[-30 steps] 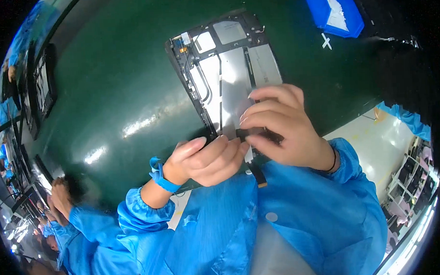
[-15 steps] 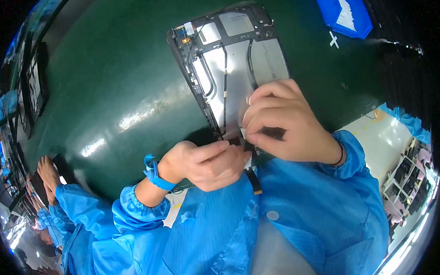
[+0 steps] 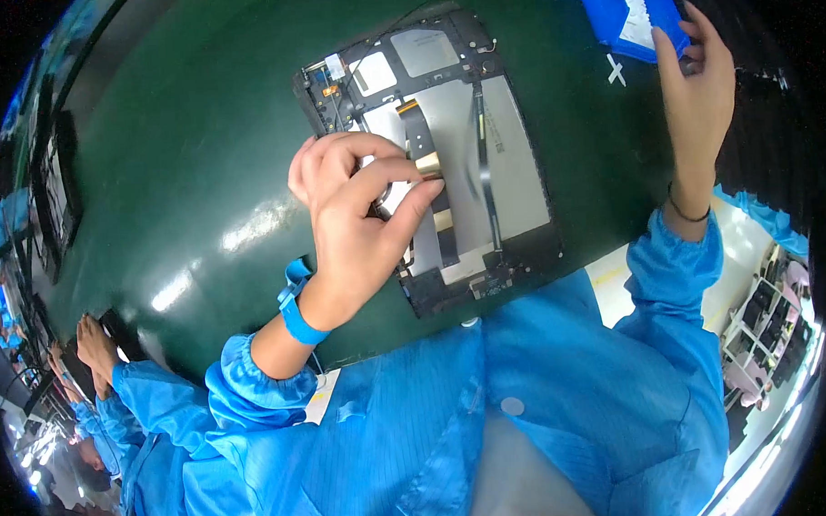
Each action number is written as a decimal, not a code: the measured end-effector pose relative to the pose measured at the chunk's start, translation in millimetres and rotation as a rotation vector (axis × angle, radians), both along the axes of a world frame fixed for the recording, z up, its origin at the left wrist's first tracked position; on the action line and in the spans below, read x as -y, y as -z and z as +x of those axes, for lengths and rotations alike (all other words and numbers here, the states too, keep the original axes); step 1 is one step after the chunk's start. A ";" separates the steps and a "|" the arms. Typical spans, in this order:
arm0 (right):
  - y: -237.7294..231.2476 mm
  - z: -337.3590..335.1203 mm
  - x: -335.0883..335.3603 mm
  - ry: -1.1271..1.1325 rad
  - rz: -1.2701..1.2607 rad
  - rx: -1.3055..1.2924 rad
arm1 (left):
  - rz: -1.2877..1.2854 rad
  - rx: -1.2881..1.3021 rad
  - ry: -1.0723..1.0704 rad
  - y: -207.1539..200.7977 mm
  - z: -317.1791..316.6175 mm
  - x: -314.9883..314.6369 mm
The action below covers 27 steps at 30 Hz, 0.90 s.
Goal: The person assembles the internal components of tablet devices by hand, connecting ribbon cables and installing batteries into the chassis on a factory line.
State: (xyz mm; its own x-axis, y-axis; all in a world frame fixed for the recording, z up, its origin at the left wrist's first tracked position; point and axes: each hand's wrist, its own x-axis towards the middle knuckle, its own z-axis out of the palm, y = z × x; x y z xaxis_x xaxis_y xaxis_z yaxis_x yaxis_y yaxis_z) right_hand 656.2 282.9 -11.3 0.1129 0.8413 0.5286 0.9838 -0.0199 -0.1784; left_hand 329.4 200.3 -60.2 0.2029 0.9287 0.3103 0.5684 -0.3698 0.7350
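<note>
An opened tablet lies on the green table, its silver inner plate and black frame facing up. My left hand is over its left part, thumb and forefinger pinching a black-and-gold flat ribbon cable. The cable stretches along the tablet above the silver plate; part of it is hidden by the fingers. At the far right my right hand is at the near edge of a blue tray. Thumb and fingers are spread apart there, with nothing visible between them. Whether they touch the tray I cannot tell.
White paper lies in the blue tray. Just in front of it a small white cross is on the green table. At the left edge, another person's hand rests near a dark object.
My right hand has left the tablet's near end and moved far right to the blue tray. My left hand has moved up over the tablet, now pinching the ribbon cable. The tablet has shifted slightly.
</note>
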 end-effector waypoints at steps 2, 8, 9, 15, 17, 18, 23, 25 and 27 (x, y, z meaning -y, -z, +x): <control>17.7 -14.0 9.1 -0.319 0.352 0.032 | 0.021 -0.038 -0.025 3.6 -2.7 5.0; 21.0 -99.5 109.5 -1.224 -0.313 0.015 | 0.022 -0.044 -0.009 7.1 -1.9 6.5; 19.7 -99.9 110.6 -1.225 -0.316 0.011 | 0.017 -0.047 -0.012 5.7 -1.1 6.1; 9.5 -103.6 96.5 -1.207 -0.613 -0.012 | -0.009 -0.061 0.008 2.6 -2.7 5.8; 12.6 -107.2 81.4 -1.099 -0.574 0.052 | -0.011 -0.050 -0.002 3.2 -1.0 8.3; 12.8 -107.6 81.6 -1.099 -0.572 0.055 | 0.006 -0.037 -0.023 4.8 -1.1 8.3; 18.8 -106.1 98.5 -1.202 -0.544 0.027 | 0.071 -0.028 -0.025 8.6 -0.8 4.3; 19.3 -106.8 98.2 -1.104 -0.496 0.068 | 0.098 -0.040 -0.030 9.2 1.1 7.9; 28.5 -96.2 84.4 -1.055 -0.365 -0.004 | 0.123 -0.053 -0.082 10.7 -1.1 12.8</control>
State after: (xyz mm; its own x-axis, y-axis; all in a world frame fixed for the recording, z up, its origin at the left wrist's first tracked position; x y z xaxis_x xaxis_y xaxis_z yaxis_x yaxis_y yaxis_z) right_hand 559.9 198.5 -39.8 -0.7483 0.6216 0.2316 0.5382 0.7730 -0.3358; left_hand 328.3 187.5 -71.0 0.1468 0.8987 0.4132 0.6374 -0.4054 0.6553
